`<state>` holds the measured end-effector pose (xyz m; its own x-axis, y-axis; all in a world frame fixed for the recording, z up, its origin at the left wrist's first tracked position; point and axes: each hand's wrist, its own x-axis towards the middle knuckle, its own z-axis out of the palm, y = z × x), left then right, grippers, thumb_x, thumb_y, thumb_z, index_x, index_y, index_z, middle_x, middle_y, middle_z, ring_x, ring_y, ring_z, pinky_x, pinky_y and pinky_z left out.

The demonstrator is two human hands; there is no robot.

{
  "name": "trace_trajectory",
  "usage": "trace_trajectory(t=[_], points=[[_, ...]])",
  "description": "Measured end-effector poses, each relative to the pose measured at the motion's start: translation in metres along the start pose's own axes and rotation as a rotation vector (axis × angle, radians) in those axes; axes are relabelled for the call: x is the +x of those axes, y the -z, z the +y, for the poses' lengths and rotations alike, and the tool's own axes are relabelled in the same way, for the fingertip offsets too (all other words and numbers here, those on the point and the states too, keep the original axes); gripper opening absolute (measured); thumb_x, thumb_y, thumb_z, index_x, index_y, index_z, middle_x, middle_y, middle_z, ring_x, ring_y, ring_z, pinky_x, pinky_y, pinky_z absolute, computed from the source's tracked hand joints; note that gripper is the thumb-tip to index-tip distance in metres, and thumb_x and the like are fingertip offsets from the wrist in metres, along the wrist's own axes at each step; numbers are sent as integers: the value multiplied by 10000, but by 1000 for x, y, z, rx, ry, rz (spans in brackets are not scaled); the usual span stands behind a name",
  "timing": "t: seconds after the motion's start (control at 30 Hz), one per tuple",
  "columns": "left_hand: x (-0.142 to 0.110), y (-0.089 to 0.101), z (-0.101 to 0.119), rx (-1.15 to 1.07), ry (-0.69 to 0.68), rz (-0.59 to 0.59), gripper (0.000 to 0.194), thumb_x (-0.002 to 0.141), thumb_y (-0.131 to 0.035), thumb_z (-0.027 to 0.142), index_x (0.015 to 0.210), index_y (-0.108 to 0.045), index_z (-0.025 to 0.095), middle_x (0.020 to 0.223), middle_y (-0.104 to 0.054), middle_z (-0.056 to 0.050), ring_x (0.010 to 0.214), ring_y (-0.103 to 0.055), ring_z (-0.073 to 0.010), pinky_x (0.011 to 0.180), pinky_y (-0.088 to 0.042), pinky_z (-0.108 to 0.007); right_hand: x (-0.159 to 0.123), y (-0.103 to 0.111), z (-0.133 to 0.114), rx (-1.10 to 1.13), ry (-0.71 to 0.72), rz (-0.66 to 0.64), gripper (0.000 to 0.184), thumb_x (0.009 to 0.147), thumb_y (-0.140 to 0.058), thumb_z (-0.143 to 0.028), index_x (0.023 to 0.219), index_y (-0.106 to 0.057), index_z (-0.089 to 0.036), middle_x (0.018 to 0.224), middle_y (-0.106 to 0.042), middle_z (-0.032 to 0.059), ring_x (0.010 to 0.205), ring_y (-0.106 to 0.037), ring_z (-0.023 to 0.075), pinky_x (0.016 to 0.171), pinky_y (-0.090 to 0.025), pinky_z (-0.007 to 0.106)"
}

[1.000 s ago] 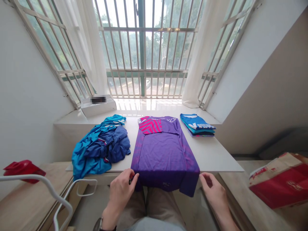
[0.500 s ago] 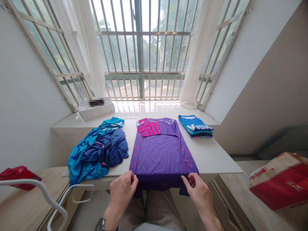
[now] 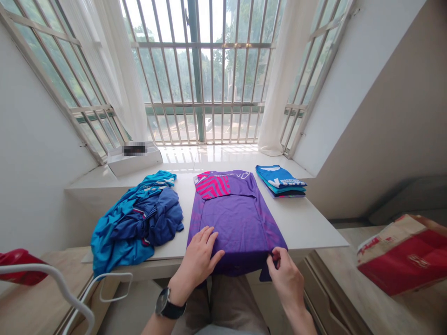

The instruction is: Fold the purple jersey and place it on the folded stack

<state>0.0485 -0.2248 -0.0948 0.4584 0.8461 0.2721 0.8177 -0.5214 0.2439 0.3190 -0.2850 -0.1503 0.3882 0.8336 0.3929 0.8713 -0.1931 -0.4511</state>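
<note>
A purple shirt (image 3: 230,221) with a pink-striped sleeve folded across its far end lies on the white table, its near end hanging over the front edge. My left hand (image 3: 200,253) rests flat on the shirt's near left part, fingers stretched out. At the near right corner my right hand (image 3: 284,272) pinches the shirt's edge between thumb and fingers. Left of the shirt is a crumpled heap of blue clothes (image 3: 139,218), turquoise and navy. A stack of folded shirts (image 3: 281,179), a blue one on top, sits at the far right.
The white table (image 3: 321,228) adjoins a window sill holding a white box (image 3: 134,160). A red and tan paper bag (image 3: 401,260) stands on a surface at the right. At the lower left are a white curved frame (image 3: 66,284) and a red item (image 3: 23,267).
My left hand has let go of the shirt's near left corner and moved up and right onto the cloth, its fingers opening. My right hand stays at the right corner. The view has shifted slightly.
</note>
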Motion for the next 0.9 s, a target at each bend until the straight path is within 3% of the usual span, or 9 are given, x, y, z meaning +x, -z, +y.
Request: trace_trajectory(t=[0.1,0.23,0.4,0.67,0.77,0.9], points=[[9,-19,-2,79,-38,-35,640,937,-491,550,1465,-436,193,1525,-421,-132,1409,-360,-324,1138,-317,-494,0,1,2,-30,25,33,218,878,-400,-381,922,-562,-241,761,-688,18,568,-638,183,501,-388,272],[8,-30,-5,115,-36,-48,670,960,-415,584,1513,-371,210,1568,-352,-123,1440,-316,-313,1163,-273,-496,1,9,13,-78,47,94,221,862,-404,-360,926,-576,-238,740,-683,14,576,-646,188,505,-401,279],[7,-28,-5,98,-23,-65,683,948,-419,600,1506,-388,209,1567,-354,-124,1434,-322,-325,1158,-272,-510,-1,20,26,-76,106,125,265,872,-410,-354,972,-620,-226,797,-700,33,654,-676,195,554,-458,285],[25,-23,16,107,59,-105,640,934,-473,558,1419,-509,141,1504,-437,-183,1402,-364,-366,1139,-294,-554,-9,17,30,80,97,-13,314,902,-494,-485,1037,-639,-241,798,-691,28,610,-630,168,561,-505,274],[38,-22,26,67,-16,-100,641,949,-448,563,1436,-481,147,1528,-406,-171,1432,-322,-343,1164,-267,-539,-1,17,26,129,150,50,310,919,-503,-490,1020,-643,-233,835,-692,51,677,-637,189,647,-530,307],[55,-29,33,-2,-91,-127,661,964,-385,603,1494,-392,208,1578,-325,-140,1466,-254,-324,1181,-228,-538,20,15,18,168,286,77,262,932,-511,-429,1002,-657,-223,987,-698,85,938,-654,243,875,-525,395]])
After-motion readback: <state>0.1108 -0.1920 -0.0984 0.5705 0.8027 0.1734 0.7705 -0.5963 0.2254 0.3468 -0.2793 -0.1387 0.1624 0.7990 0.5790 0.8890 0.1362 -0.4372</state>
